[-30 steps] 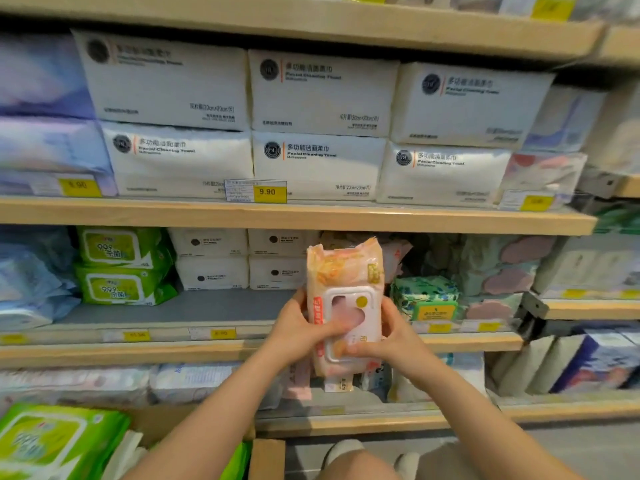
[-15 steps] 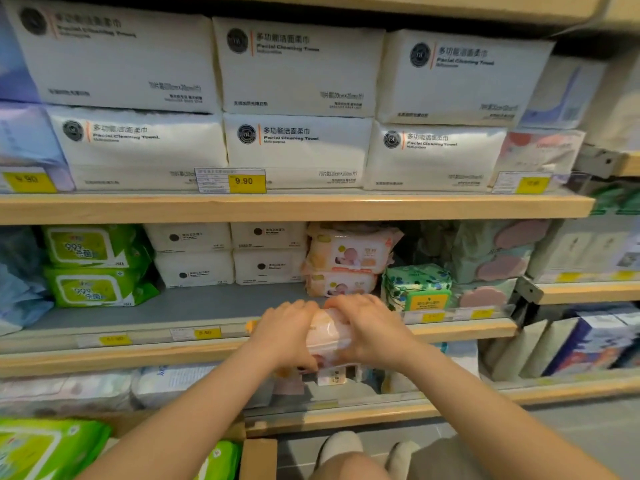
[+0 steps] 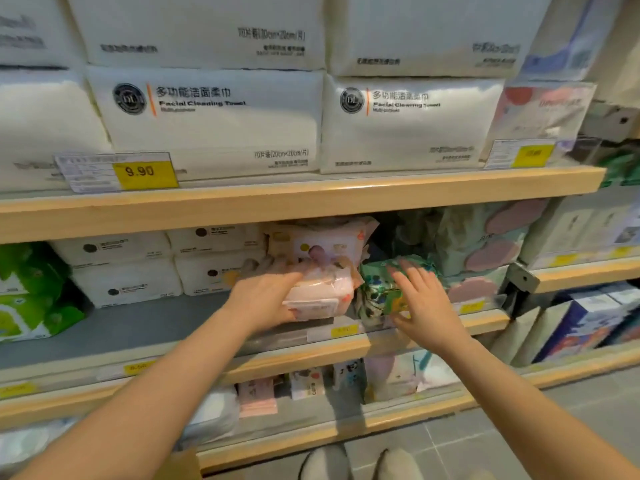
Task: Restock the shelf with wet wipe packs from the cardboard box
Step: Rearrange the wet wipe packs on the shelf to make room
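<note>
Left hand grips soft pink wet wipe pack, crinkly film, on grey shelf below stacked pink packs. Right hand, fingers spread, beside green patterned pack, right of pink pack.

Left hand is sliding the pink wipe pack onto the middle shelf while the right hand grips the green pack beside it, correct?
Not quite. In the head view the right hand is open, fingers spread by the green pack, not gripping it. The left hand does hold the pink wipe pack on the middle shelf.
</note>
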The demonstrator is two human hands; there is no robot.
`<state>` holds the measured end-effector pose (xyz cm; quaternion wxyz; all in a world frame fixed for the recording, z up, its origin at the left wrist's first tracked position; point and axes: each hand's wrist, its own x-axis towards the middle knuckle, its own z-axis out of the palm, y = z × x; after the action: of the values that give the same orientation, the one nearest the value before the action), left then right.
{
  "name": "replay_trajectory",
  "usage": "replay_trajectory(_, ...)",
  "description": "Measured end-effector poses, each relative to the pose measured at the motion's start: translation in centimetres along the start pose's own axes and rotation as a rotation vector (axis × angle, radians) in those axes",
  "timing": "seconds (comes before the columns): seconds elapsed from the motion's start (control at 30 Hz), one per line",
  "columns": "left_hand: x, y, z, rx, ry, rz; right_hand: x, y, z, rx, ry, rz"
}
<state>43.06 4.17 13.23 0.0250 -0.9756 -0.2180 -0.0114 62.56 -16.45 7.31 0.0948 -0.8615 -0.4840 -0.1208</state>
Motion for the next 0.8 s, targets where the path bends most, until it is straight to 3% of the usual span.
replay_trajectory(0.17, 1.1, 0.6, 3.4, -0.074, -0.136, -0.03, 0.6, 0.5, 2.7, -0.015, 0.029, -0.025)
replay_trajectory(0.3, 1.5, 1.0, 3.6, -0.114, 0.034, 0.12, 0.5, 0.9, 3.1, 0.022, 0.074, -0.042)
replay_trajectory(0.53, 3.2, 2.8, 4.3, -0.113, 0.098, 0.197, 0.1, 1.5, 2.9, 0.02, 0.112, -0.01)
replay_trajectory(0.6, 2.8, 2.8, 4.2, -0.205, 0.001, 0.075, 0.3, 0.9, 2.7, 0.066, 0.144, 0.044)
replay_trajectory(0.67, 2.1, 2.9, 3.9, -0.352, 0.026, -0.167, 1.3, -0.2, 2.1, 0.197, 0.155, 0.125)
replay_trajectory(0.73, 1.7, 2.7, 3.7, -0.487, 0.087, -0.427, 3.0, -1.5, 1.5, 0.438, 0.111, 0.19)
replay_trajectory(0.8, 1.6, 2.5, 3.6, -0.643, 0.018, -0.59, 5.1, -3.0, 1.5, 0.704, 0.049, 0.196)
